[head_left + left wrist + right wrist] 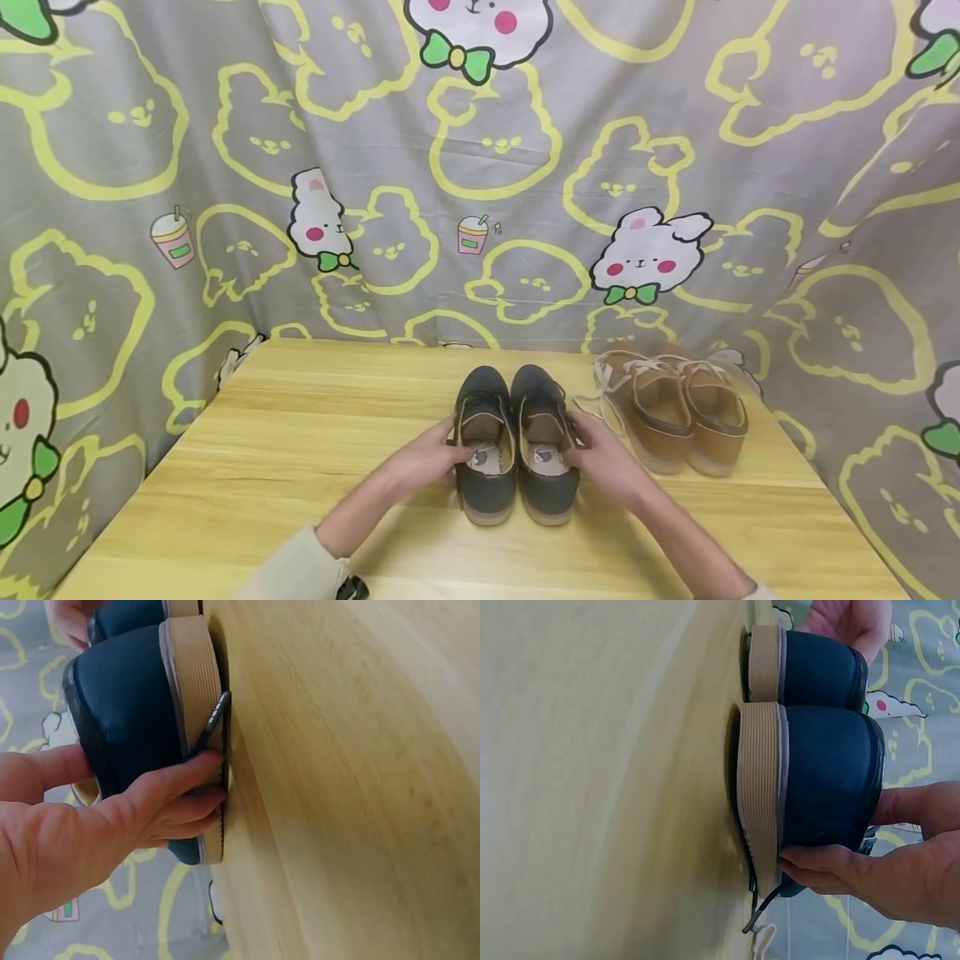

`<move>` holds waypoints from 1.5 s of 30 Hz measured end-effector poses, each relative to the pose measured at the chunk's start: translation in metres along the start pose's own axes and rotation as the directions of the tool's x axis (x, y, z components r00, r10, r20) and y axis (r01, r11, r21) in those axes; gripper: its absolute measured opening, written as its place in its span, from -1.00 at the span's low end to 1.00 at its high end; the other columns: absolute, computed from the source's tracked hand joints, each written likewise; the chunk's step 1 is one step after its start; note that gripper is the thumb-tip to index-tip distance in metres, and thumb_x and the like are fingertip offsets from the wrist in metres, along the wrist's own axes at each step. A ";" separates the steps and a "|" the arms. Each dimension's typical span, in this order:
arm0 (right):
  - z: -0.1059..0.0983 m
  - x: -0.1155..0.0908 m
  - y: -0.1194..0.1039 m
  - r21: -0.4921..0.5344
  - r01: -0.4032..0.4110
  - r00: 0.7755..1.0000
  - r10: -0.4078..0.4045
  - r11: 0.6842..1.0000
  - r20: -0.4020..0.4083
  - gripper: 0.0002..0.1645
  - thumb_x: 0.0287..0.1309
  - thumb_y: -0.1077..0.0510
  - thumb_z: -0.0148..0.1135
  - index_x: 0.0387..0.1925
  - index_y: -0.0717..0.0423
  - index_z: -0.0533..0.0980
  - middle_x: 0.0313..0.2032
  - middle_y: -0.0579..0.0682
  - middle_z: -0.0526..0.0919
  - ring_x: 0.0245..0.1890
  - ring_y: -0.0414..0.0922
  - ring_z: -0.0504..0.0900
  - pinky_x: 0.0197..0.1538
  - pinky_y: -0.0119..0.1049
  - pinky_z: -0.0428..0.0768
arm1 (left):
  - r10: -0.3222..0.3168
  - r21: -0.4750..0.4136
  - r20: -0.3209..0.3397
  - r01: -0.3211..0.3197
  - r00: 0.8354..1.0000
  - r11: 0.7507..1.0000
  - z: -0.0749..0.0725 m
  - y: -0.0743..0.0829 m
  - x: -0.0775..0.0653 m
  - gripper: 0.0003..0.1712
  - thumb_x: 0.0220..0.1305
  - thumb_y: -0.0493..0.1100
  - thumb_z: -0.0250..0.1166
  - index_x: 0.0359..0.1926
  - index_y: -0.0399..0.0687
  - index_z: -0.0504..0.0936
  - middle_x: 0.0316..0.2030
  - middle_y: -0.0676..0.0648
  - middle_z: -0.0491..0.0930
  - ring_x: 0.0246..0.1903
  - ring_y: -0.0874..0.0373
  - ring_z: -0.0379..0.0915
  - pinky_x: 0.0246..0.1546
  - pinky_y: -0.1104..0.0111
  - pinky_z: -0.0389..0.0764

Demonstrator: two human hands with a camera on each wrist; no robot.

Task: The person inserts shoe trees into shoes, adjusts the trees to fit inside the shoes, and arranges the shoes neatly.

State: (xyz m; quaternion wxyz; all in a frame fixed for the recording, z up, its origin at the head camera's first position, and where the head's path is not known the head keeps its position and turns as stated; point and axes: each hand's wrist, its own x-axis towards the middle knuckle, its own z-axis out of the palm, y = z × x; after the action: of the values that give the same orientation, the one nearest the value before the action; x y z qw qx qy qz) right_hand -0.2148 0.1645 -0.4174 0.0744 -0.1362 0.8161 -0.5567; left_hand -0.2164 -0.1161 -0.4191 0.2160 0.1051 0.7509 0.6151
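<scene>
Two dark navy lace-up shoes stand side by side on the wooden table, toes pointing away from me. My left hand (pixel 431 458) grips the left shoe (pixel 486 496) by its outer side, thumb inside the opening. In the left wrist view its fingers (pixel 180 802) lie along the tan ribbed sole, beside a dark lace end (pixel 214 720). The right shoe (pixel 549 497) is held the same way by my right hand (pixel 603 458). Its fingers (pixel 821 859) press the outer side in the right wrist view, and a dark lace (pixel 769 904) hangs by the sole there.
A pair of brown shoes (pixel 716 446) with pale laces (pixel 622 379) stands at the back right of the wooden table (pixel 300 433), close to the right navy shoe. A patterned grey curtain (pixel 390 150) encloses the table's back and sides. A small black object (pixel 352 588) shows near my left sleeve.
</scene>
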 end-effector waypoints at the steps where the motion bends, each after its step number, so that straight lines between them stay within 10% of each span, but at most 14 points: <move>1: 0.001 0.000 -0.001 0.012 -0.010 1.000 0.010 1.000 -0.006 -0.12 -0.03 0.48 0.13 0.43 0.43 0.23 0.38 0.40 0.37 0.46 0.29 0.25 0.34 0.07 0.48 | 0.000 -0.026 0.006 0.000 1.000 1.000 0.001 0.000 0.000 -0.18 0.42 -0.33 0.08 0.58 -0.30 -0.07 0.30 -0.50 0.39 0.19 -0.32 0.51 0.14 -0.06 0.61; 22: 0.016 -0.005 -0.004 0.183 -0.137 0.981 0.159 0.973 -0.111 0.02 -0.13 0.48 0.14 0.48 0.45 0.11 0.44 0.44 0.23 0.46 0.29 0.23 0.28 0.07 0.53 | -0.020 -0.166 -0.068 0.009 0.997 0.986 0.006 -0.001 0.000 -0.06 0.13 -0.46 0.16 0.53 -0.43 0.01 0.08 -0.51 0.56 -0.04 -0.25 0.67 0.01 -0.01 0.69; 31: 0.006 -0.004 -0.008 0.165 -0.145 0.979 0.166 0.976 -0.120 0.05 -0.10 0.49 0.14 0.52 0.35 0.10 0.47 0.38 0.20 0.48 0.26 0.20 0.31 0.07 0.50 | -0.018 -0.143 -0.100 0.003 0.995 0.990 0.008 0.011 0.010 -0.04 0.10 -0.49 0.17 0.54 -0.40 0.03 0.09 -0.47 0.59 -0.66 0.27 0.36 -0.41 0.38 0.61; 38: -0.020 0.006 -0.019 0.028 -0.161 0.978 0.164 0.986 -0.131 0.06 -0.09 0.44 0.17 0.54 0.31 0.10 0.45 0.37 0.23 0.46 0.27 0.26 0.25 0.02 0.57 | 0.008 -0.178 -0.121 -0.029 0.993 0.984 0.016 0.027 0.030 -0.08 0.05 -0.53 0.14 0.51 -0.40 0.15 0.13 -0.50 0.54 -0.27 -0.01 0.69 -0.19 0.21 0.75; 45: -0.049 0.017 -0.022 -0.026 -0.164 0.979 0.159 0.986 -0.129 0.07 -0.12 0.44 0.11 0.53 0.37 0.05 0.44 0.43 0.24 0.42 0.29 0.32 0.14 -0.12 0.65 | 0.005 -0.207 -0.158 -0.038 0.987 0.978 0.032 0.043 0.057 -0.11 -0.02 -0.56 0.11 0.45 -0.46 0.23 0.18 -0.48 0.50 0.03 -0.29 0.61 -0.16 0.11 0.76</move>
State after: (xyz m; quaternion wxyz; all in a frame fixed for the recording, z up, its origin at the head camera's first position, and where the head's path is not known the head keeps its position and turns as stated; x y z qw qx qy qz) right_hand -0.2417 0.1954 -0.3778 0.0651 -0.0352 0.8376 -0.5413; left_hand -0.2564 -0.0544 -0.3937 0.1595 0.0412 0.6956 0.6993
